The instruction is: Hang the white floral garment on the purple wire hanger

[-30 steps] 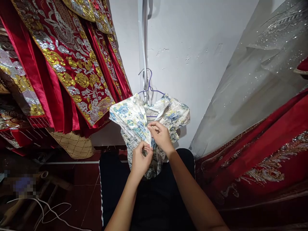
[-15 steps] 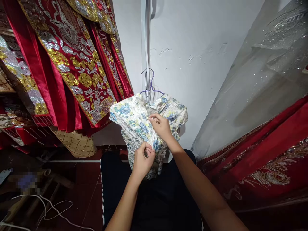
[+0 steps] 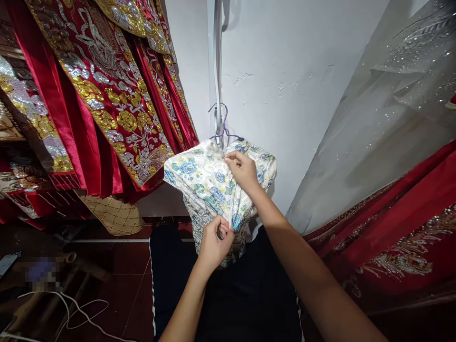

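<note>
In the head view, my left hand [image 3: 213, 243] is low on the front of the floral blouse [image 3: 199, 178], palm turned inward, thumb and forefinger pinched on the edge of the cloth, the other fingers curled in behind. My left forearm rises steeply to it from below. My right hand [image 3: 245, 174] is higher, near the neckline, its thumb and forefinger pinching the front edge too, knuckles up and wrist nearly straight; that forearm slants in from the lower right. The blouse lies right under both sets of fingertips, its front edge stretched between them, and hangs from a purple hanger [image 3: 224, 127] just above my right fingers. Well left of my fingers hangs a red garment with gold and silver embroidery [image 3: 121, 114]; well right, sheer white fabric [image 3: 356, 147]. My dark trousers [image 3: 249, 299] are below my hands.
</note>
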The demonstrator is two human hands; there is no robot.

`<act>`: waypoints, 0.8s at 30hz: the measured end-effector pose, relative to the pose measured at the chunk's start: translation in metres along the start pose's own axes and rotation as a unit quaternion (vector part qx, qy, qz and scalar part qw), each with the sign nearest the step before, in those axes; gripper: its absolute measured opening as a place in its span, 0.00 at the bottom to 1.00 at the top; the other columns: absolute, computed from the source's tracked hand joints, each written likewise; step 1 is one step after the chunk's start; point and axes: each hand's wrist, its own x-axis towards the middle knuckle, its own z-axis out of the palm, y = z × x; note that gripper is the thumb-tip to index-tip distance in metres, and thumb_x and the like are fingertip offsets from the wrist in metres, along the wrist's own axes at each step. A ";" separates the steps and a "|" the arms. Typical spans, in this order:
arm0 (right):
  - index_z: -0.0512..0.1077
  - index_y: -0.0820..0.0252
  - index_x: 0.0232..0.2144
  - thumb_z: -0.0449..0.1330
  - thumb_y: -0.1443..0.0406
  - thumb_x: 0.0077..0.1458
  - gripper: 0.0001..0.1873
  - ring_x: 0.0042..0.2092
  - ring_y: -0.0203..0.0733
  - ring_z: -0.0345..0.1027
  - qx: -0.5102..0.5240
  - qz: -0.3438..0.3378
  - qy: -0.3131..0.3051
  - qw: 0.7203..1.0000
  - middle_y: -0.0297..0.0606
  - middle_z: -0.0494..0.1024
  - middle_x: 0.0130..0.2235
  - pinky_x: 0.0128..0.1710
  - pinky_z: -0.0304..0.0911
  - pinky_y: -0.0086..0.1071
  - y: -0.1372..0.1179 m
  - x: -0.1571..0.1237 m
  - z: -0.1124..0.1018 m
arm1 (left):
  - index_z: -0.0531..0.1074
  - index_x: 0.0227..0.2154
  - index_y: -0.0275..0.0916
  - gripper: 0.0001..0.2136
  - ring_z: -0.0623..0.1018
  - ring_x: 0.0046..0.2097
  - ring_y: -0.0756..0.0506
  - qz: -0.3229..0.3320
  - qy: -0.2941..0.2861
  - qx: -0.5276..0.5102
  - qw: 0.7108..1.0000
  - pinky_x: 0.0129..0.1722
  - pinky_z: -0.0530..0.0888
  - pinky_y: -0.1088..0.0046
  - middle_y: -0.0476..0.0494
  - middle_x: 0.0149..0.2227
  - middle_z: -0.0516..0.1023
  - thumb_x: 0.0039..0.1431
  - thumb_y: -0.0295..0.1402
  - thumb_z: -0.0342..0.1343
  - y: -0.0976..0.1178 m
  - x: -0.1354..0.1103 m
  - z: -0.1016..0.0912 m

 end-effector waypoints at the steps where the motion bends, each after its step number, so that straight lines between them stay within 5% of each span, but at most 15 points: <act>1: 0.75 0.56 0.36 0.58 0.60 0.59 0.08 0.23 0.35 0.50 -0.001 -0.002 0.006 1.000 0.27 0.56 0.20 0.27 0.49 0.30 0.000 0.003 -0.001 | 0.63 0.30 0.39 0.06 0.64 0.30 0.50 -0.004 0.000 -0.003 1.000 0.32 0.62 0.75 0.52 0.26 0.63 0.60 0.33 0.54 -0.001 -0.001 0.001; 16: 0.76 0.56 0.35 0.60 0.61 0.57 0.07 0.22 0.34 0.48 0.003 -0.041 0.055 0.998 0.26 0.55 0.18 0.27 0.48 0.31 -0.008 0.027 -0.012 | 0.63 0.31 0.39 0.07 0.64 0.31 0.50 -0.005 -0.026 -0.013 1.000 0.32 0.62 0.75 0.51 0.27 0.62 0.63 0.34 0.53 -0.010 -0.005 0.001; 24: 0.74 0.56 0.35 0.58 0.59 0.61 0.08 0.22 0.33 0.43 0.028 -0.057 0.059 0.996 0.25 0.51 0.18 0.26 0.44 0.31 -0.026 0.023 -0.027 | 0.71 0.35 0.39 0.05 0.73 0.35 0.47 0.090 -0.063 0.076 0.991 0.36 0.69 0.73 0.46 0.34 0.74 0.63 0.35 0.55 0.019 0.035 -0.022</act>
